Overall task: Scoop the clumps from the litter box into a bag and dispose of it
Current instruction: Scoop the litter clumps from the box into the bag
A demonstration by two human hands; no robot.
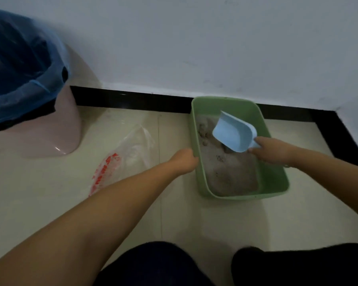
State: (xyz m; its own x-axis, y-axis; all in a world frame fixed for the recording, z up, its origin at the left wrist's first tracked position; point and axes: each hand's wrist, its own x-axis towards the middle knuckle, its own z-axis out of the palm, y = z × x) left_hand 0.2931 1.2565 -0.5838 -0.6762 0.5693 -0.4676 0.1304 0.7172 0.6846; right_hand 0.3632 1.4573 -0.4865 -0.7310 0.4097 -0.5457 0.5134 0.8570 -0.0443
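Single head view, looking forward-down at floor (194,219), wall (194,48) close.

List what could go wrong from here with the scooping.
1. The clear bag lies flat on the floor, apart from the litter box; litter may spill from the blue scoop on the way.
2. The left hand grips only the box rim, so hard digging by the right hand could shift it.

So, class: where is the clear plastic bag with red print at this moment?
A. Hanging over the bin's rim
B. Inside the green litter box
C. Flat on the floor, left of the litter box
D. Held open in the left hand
C: the plastic bag lies on the floor tiles left of the litter box, while the left hand grips the box's rim.
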